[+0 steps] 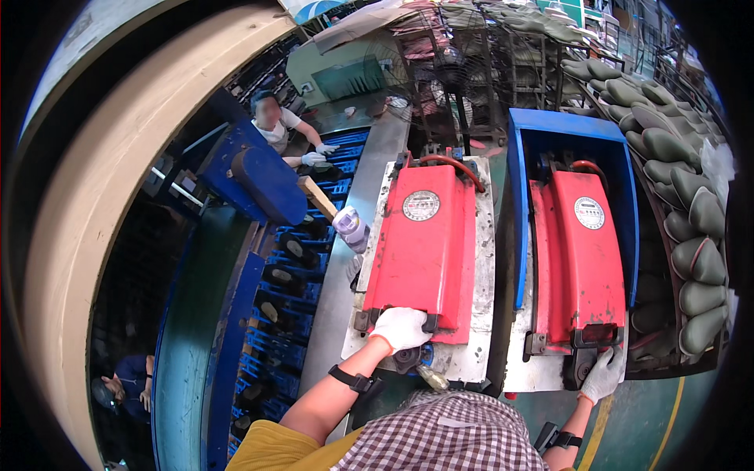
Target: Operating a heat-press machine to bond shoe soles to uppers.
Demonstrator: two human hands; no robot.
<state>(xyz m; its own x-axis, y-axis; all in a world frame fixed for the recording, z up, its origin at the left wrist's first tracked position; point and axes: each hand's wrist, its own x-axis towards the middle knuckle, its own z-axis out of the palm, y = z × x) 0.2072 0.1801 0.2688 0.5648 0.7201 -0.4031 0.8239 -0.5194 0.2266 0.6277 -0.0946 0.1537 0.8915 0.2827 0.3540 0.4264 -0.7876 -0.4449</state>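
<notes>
My left hand (402, 328), in a white glove with an orange cuff, is closed over the near end of the long red machine cover (416, 251) in the middle. A black bracket (430, 322) sits beside its fingers. My right hand (602, 375), also gloved, is lower and further right, at the near end of a second red machine cover (585, 259). Its fingers curl against the black latch (582, 365) there; the hand partly hides the contact. Both covers carry a round white label and are down on white bases.
A blue hood (569, 122) surrounds the right machine. Shoe-shaped green-grey pieces (699, 259) crowd a rack at the right. Left runs a conveyor with blue holders (314, 259); a purple-white bottle (351, 226) stands beside it. A co-worker (275, 129) in white gloves works across it; another person (126, 385) is lower left.
</notes>
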